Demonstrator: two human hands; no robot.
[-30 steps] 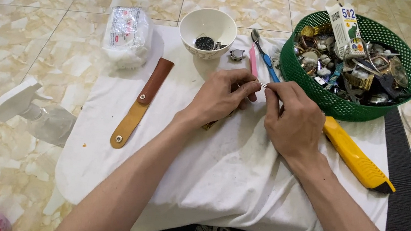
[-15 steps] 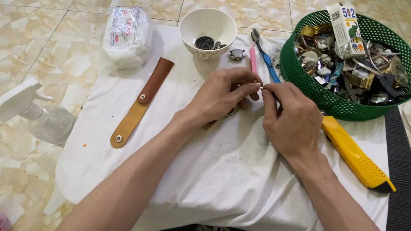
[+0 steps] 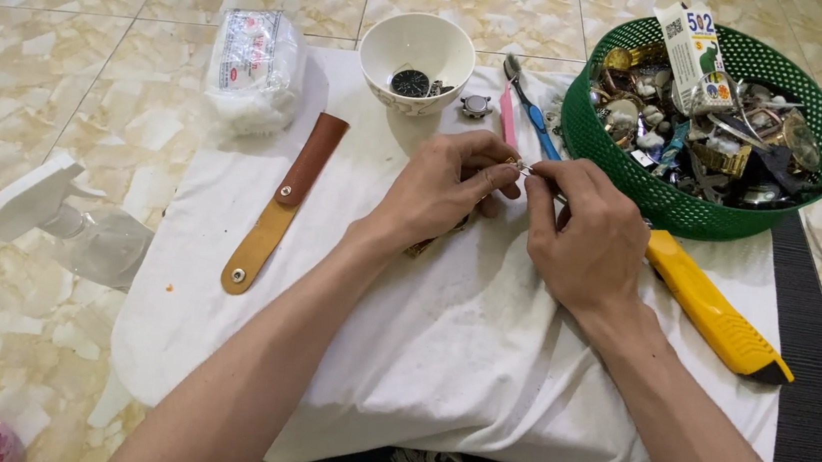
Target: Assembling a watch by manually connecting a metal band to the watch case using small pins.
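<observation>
Both hands, left hand and right hand, pinch-grip a tiny metal part over the white cloth; green basket full of watch scrap, white bowl holds a dark dial.

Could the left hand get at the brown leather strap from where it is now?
Probably yes: the left hand is beside the brown leather strap, only bare white cloth lies between, though its fingers pinch a small metal part.

We see a white cloth over a low surface — on it a bowl, leather strap, green basket, yellow knife, cotton pack — tiled floor around.
</observation>
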